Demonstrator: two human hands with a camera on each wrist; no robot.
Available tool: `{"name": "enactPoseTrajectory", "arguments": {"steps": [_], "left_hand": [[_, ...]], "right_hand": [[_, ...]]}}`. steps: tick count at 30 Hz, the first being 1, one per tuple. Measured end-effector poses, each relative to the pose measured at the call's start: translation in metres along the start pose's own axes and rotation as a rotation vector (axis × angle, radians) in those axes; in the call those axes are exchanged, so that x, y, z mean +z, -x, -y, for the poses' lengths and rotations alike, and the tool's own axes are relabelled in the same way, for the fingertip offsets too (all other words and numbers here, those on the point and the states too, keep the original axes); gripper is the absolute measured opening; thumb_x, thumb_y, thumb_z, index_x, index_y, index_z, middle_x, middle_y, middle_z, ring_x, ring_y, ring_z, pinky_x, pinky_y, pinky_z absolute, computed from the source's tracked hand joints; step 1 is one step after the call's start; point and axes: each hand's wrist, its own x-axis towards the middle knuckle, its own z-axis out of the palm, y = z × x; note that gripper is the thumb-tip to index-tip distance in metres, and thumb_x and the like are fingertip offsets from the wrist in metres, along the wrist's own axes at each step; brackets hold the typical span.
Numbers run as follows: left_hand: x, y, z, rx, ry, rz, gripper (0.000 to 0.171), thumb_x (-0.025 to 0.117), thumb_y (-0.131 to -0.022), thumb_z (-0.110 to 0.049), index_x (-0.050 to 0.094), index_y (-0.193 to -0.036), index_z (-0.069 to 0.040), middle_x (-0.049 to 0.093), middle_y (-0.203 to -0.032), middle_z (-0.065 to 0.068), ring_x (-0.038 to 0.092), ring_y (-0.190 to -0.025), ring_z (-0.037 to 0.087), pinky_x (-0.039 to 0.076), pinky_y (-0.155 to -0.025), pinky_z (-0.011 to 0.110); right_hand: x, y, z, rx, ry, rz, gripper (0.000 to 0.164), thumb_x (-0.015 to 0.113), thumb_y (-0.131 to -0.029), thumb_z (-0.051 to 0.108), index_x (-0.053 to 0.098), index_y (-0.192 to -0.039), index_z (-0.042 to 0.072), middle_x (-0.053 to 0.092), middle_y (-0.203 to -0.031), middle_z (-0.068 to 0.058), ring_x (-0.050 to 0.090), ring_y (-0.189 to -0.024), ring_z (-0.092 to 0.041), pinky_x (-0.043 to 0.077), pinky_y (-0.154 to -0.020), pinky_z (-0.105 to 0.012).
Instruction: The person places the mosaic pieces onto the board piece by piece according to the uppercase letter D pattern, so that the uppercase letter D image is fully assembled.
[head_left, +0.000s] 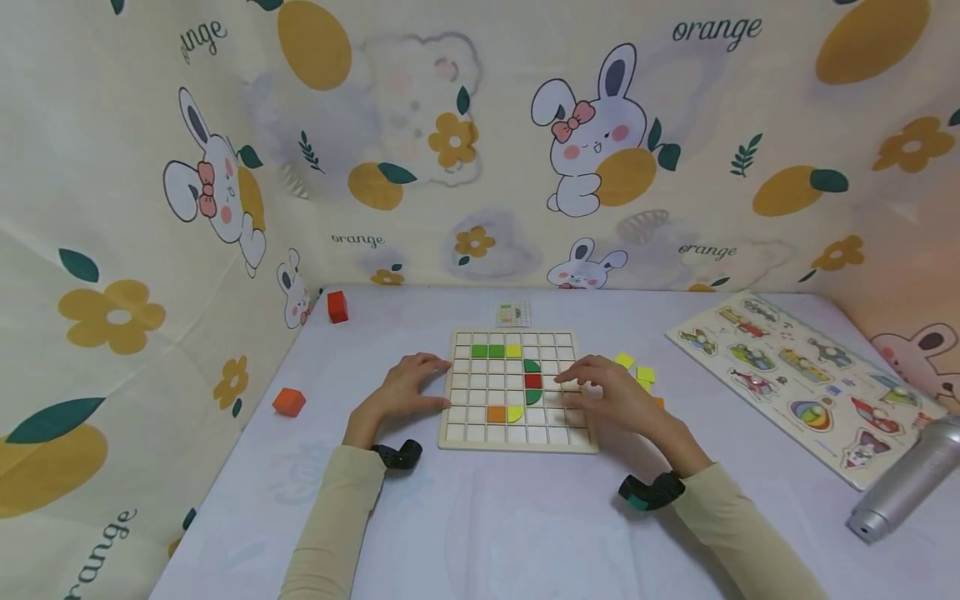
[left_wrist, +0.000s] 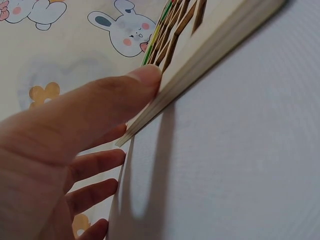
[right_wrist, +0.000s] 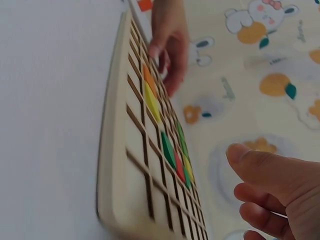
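Note:
A wooden grid board (head_left: pixel 517 448) lies flat on the table, with small coloured tiles in some of its cells. Two green squares and a yellow square (head_left: pixel 513 352) form a row near the top. Below stand a red square (head_left: pixel 532 381) between two green rounded tiles, then an orange square (head_left: pixel 497 414) beside a yellow rounded tile (head_left: pixel 515 413). My left hand (head_left: pixel 405 388) touches the board's left edge with thumb and fingertips. Over the board's right side hovers my right hand (head_left: pixel 611 392); in the right wrist view its thumb (right_wrist: pixel 255 160) and fingers are apart, holding nothing.
Loose yellow tiles (head_left: pixel 645 375) lie beyond my right hand, an orange piece partly hidden. A small pattern card (head_left: pixel 513 314) is behind the board. Two red-orange blocks (head_left: pixel 289 402) sit left. A picture puzzle board (head_left: pixel 810 375) and silver cylinder (head_left: pixel 907 483) occupy the right.

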Motion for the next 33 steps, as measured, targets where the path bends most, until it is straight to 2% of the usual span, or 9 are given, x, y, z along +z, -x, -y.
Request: {"name": "enactPoseTrajectory", "arguments": {"steps": [4,10,18,21,26,33], "left_hand": [[-0.001,0.0,-0.001,0.004,0.004,-0.003,0.069,0.073,-0.076,-0.044,0.048,-0.136,-0.02,0.041,-0.14,0.007,0.031,-0.131,0.027,0.025,-0.107,0.051],[-0.001,0.0,-0.001,0.008,0.004,-0.001,0.069,0.072,-0.077,-0.044,0.048,-0.136,-0.021,0.041,-0.14,0.007,0.031,-0.131,0.027,0.025,-0.108,0.05],[-0.001,0.0,-0.002,-0.001,0.001,0.006,0.069,0.073,-0.077,-0.044,0.048,-0.137,-0.021,0.04,-0.141,0.007,0.031,-0.132,0.027,0.025,-0.107,0.051],[-0.001,0.0,-0.002,-0.006,0.0,0.009,0.069,0.072,-0.077,-0.044,0.048,-0.137,-0.021,0.04,-0.141,0.007,0.031,-0.132,0.027,0.025,-0.107,0.05],[-0.003,0.0,-0.003,0.0,-0.001,0.007,0.069,0.073,-0.077,-0.044,0.048,-0.137,-0.02,0.041,-0.14,0.008,0.031,-0.131,0.028,0.025,-0.107,0.051],[-0.002,0.001,-0.003,-0.006,-0.004,0.007,0.069,0.073,-0.077,-0.044,0.048,-0.136,-0.021,0.041,-0.14,0.007,0.031,-0.131,0.027,0.026,-0.107,0.05]], "right_hand": [[-0.013,0.011,-0.01,-0.014,0.027,-0.049,0.028,0.077,-0.077,0.017,0.07,-0.104,0.009,0.063,-0.103,-0.001,0.057,-0.086,-0.021,0.051,-0.073,-0.043],[-0.027,0.026,-0.025,-0.008,0.04,-0.077,0.028,0.077,-0.076,0.012,0.07,-0.103,0.008,0.065,-0.1,-0.005,0.057,-0.083,-0.022,0.051,-0.071,-0.04],[-0.037,0.039,-0.043,-0.016,0.081,-0.152,0.031,0.077,-0.074,0.004,0.068,-0.104,0.006,0.064,-0.097,-0.009,0.056,-0.078,-0.02,0.052,-0.065,-0.034],[-0.041,0.041,-0.047,0.013,0.081,-0.136,0.033,0.076,-0.074,0.003,0.068,-0.105,0.006,0.063,-0.099,-0.01,0.056,-0.08,-0.022,0.051,-0.066,-0.035],[-0.05,0.046,-0.054,0.115,0.068,-0.056,0.034,0.075,-0.075,0.003,0.067,-0.108,0.005,0.059,-0.103,-0.011,0.052,-0.084,-0.023,0.049,-0.068,-0.031],[-0.061,0.054,-0.062,0.218,0.058,0.073,0.034,0.078,-0.072,0.007,0.066,-0.104,0.002,0.059,-0.096,-0.009,0.052,-0.084,-0.023,0.046,-0.066,-0.026]]}}
